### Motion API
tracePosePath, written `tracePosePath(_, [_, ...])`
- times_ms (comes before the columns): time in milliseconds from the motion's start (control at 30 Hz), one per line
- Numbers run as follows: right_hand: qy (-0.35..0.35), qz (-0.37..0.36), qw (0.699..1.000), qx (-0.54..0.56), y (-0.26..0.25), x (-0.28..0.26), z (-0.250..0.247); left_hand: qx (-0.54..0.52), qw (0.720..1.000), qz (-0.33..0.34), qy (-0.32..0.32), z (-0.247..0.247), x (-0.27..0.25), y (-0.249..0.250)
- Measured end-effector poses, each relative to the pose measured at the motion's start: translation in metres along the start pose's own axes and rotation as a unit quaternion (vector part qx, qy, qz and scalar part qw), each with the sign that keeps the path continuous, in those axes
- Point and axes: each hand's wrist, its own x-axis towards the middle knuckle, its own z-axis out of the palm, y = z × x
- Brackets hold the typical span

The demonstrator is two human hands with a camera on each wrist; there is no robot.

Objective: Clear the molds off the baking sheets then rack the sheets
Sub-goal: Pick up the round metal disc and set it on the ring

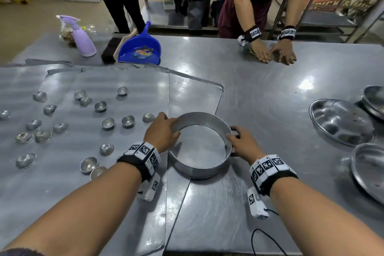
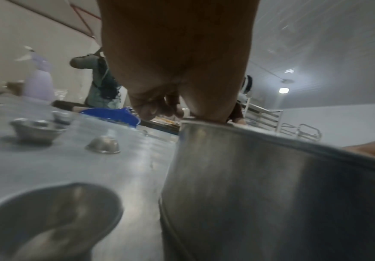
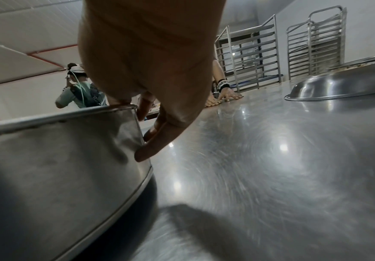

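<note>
A round metal pan (image 1: 199,169) with tall straight walls sits at the table's near centre, partly over the right baking sheet (image 1: 193,93). My left hand (image 1: 163,131) grips its left rim (image 2: 260,176), thumb inside. My right hand (image 1: 242,141) grips the right rim (image 3: 70,150), fingers down the outer wall. Several small metal cup molds (image 1: 108,123) lie scattered on the left baking sheet (image 1: 62,183); some appear close up in the left wrist view (image 2: 38,129).
A purple spray bottle (image 1: 83,39), a brush and a blue dustpan (image 1: 140,47) stand at the back. Large steel bowls (image 1: 340,122) lie at the right. Another person presses both hands (image 1: 274,52) on the far table edge. Tray racks (image 3: 315,40) stand behind.
</note>
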Motion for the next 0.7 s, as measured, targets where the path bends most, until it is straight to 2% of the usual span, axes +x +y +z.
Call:
tracePosePath(100, [-0.018, -0.01, 1.0, 0.001, 0.001, 0.006, -0.004, -0.091, 0.994, -0.049, 0.035, 0.005, -0.014, -0.006])
tracePosePath(200, [-0.024, -0.014, 1.0, 0.013, 0.007, 0.017, -0.009, -0.209, 0.968, -0.135, 0.028, 0.009, -0.028, -0.008])
tracePosePath(267, [-0.038, -0.028, 0.999, 0.01, 0.011, 0.022, -0.017, -0.265, 0.95, -0.162, 0.034, 0.012, -0.036, -0.003])
tracePosePath(433, [-0.031, -0.038, 0.999, 0.009, 0.015, 0.029, -0.021, -0.356, 0.92, -0.156, 0.04, 0.03, -0.042, 0.004])
tracePosePath(533, [-0.021, -0.036, 0.999, 0.005, 0.015, 0.026, -0.044, -0.373, 0.918, -0.132, 0.039, 0.04, -0.037, 0.025])
tracePosePath(700, [0.018, -0.028, 0.999, -0.01, 0.042, 0.025, -0.092, -0.382, 0.919, -0.095, 0.011, 0.065, -0.018, 0.068])
